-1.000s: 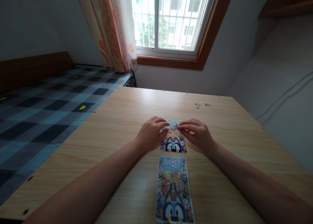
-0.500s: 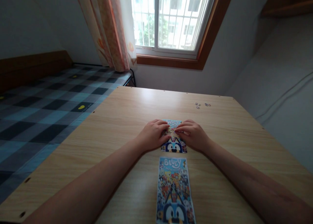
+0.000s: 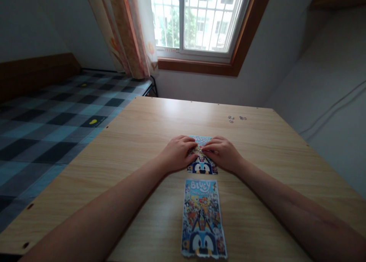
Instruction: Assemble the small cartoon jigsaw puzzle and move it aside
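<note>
A small jigsaw puzzle [image 3: 203, 168] with a blue cartoon dog and the word "Bluey" lies on the wooden table, partly covered by both hands. My left hand [image 3: 179, 152] rests along its left side, fingers stretched over the edge and thumb apart. On the right side, my right hand [image 3: 223, 152] has its thumb and fingertips pressed together over the puzzle's middle. Whatever is between those fingertips is hidden. Just nearer to me is a printed picture sheet [image 3: 202, 216] of the same design, its bottom edge ragged.
Several loose puzzle pieces [image 3: 231, 119] lie toward the table's far right, beside another small cluster of pieces [image 3: 243, 118]. A bed with a checked cover [image 3: 57, 128] stands left of the wooden table [image 3: 137, 140]. Beyond are a curtain [image 3: 126, 29] and a barred window [image 3: 203, 22].
The whole view has shifted slightly, showing more of the picture sheet's lower edge. My right fingertips have moved slightly left over the puzzle; my left hand stays at its side.
</note>
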